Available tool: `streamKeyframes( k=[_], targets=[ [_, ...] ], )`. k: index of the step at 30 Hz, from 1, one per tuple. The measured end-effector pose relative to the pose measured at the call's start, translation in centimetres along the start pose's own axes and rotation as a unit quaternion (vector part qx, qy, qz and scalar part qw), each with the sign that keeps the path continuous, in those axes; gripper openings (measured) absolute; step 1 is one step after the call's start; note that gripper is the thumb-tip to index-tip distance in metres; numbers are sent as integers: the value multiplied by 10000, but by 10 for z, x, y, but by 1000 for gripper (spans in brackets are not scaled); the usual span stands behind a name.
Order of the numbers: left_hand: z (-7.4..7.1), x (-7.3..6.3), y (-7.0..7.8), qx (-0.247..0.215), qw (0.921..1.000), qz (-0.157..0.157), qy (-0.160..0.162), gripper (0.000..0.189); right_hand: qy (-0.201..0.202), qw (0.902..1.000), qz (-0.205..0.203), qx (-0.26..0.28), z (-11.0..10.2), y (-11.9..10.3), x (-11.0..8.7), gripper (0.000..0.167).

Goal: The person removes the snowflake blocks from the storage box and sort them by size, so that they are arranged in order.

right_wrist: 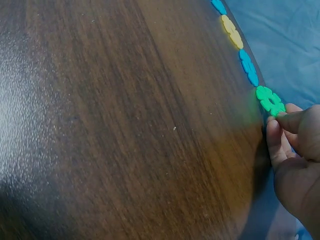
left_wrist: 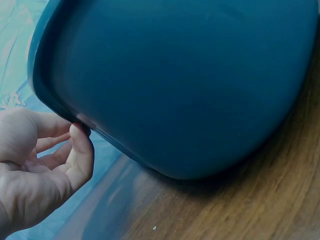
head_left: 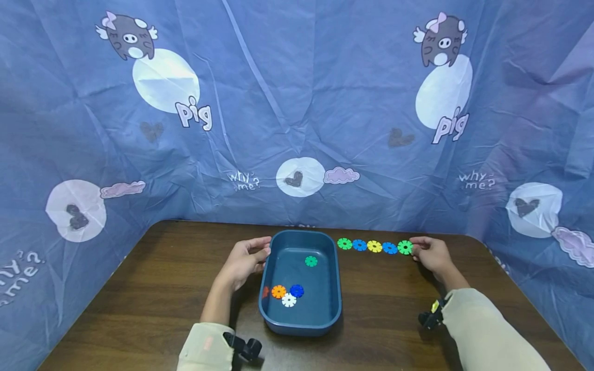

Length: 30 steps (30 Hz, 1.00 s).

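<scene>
I read "pig", "why me?" on cloth (head_left: pixel 297 118), disc row (head_left: pixel 370 246) nine-to-three, right hand (head_left: pixel 433 255) pinching three-o'clock disc (head_left: pixel 401 248), left hand (head_left: pixel 242 264) gripping tray (head_left: pixel 320 293)

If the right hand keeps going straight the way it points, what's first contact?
Probably the blue notched plastic disc next in the row, met via the bright green notched plastic disc that the right hand pinches. Hedge: the pinched disc's height is hard to judge; raised, it might pass over.

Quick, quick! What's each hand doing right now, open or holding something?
Left hand: closed, gripping the rim of the blue bin.
Right hand: closed, pinching the rightmost green disc.
</scene>
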<state>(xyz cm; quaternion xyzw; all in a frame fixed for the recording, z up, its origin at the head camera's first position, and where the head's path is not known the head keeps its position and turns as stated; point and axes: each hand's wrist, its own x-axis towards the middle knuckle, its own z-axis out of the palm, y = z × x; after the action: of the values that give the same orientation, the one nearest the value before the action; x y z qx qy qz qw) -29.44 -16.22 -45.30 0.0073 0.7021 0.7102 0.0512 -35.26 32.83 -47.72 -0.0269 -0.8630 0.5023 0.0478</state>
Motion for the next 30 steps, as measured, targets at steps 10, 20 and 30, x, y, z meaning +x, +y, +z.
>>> streamKeyframes(
  k=[10,20,30],
  targets=[
    [2,1,0,109,9999,-9,47,37,-34,9992,-47,-386,-4,4,-2,30],
    [0,2,0,105,9999,14,75,37,-73,9996,-8,-258,-3,2,-3,31],
    [0,1,0,52,10000,-14,66,37,-305,9994,-77,108,-6,-4,-2,37]
  ],
)
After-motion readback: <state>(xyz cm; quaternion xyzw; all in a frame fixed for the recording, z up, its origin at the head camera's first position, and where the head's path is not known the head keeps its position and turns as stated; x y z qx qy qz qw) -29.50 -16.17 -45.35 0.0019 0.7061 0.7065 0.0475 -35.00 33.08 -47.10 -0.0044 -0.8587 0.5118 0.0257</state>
